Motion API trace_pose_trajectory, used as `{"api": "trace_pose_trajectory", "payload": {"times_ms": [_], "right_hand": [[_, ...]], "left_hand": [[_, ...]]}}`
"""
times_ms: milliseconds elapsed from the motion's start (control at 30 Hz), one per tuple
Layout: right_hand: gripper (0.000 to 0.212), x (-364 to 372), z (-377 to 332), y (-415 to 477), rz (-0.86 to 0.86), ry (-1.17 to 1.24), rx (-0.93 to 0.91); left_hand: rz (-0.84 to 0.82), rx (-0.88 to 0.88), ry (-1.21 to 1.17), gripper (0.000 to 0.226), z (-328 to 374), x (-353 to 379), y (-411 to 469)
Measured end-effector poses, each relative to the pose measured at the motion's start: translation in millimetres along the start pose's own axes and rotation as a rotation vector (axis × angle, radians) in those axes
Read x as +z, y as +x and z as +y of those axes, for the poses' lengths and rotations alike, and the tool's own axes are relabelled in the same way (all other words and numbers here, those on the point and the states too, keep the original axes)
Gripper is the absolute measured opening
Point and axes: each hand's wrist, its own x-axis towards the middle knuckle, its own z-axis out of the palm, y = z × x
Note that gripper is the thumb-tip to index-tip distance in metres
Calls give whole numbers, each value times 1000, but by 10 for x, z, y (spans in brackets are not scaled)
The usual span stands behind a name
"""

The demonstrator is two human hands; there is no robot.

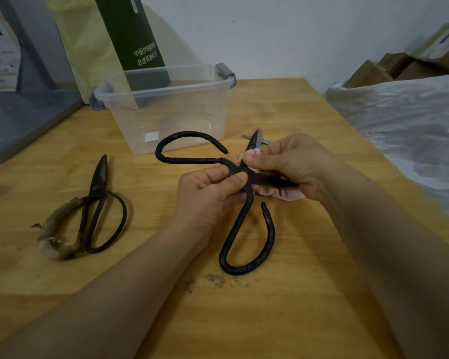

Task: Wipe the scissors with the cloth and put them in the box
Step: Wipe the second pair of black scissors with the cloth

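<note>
Wooden worktop (309, 294) fills the lower frame, with a white wall behind.

- Box (166, 107): clear plastic, lid off, upper centre of the frame, standing on the worktop.
- Black scissors (237, 224): frame centre, held above the worktop, blades and handles spread wide.
- Left hand (208, 198): fingers (237, 177) curled, pinching the scissors at the pivot.
- Right hand (296, 164): fingers (254, 160) curled, pressing a pink cloth (283, 194) around one blade.
- Second scissors (99, 193): closed, lying at the left of the frame, one handle wrapped in frayed material.
- Third pair (257, 137): only the blade tips show, between the box and the right hand.
- Green carton (132, 35): upright behind the box.
- Plastic sheet (405, 120): right edge.
</note>
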Motion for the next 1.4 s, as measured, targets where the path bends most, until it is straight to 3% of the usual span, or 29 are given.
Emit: {"api": "trace_pose_trajectory", "payload": {"times_ms": [167, 333, 433, 700, 800, 1100, 1167, 1333, 1400], "right_hand": [[31, 21, -20, 19, 148, 145, -15], [26, -6, -68, -36, 153, 141, 22], [33, -38, -80, -61, 203, 96, -8], [42, -48, -69, -6, 111, 89, 24], [36, -49, -75, -11, 69, 67, 62], [28, 31, -32, 93, 277, 63, -52], [30, -3, -26, 90, 250, 60, -49], [39, -84, -38, -34, -62, 28, 53], [34, -64, -34, -19, -17, 51, 50]], "left_hand": [[-15, 25, 31, 13, -8, 19, -3], [-25, 22, 22, 14, -6, 22, -19], [-31, 30, 34, 14, -11, 20, -14], [-35, 36, 43, 13, -8, 22, -12], [-41, 37, 28, 14, -8, 20, -18], [-48, 50, 57, 15, -26, 15, -9], [-47, 50, 53, 14, -28, 10, -12], [-29, 35, 44, 14, -30, 2, -12], [-23, 31, 40, 14, -34, 1, 2]]}}
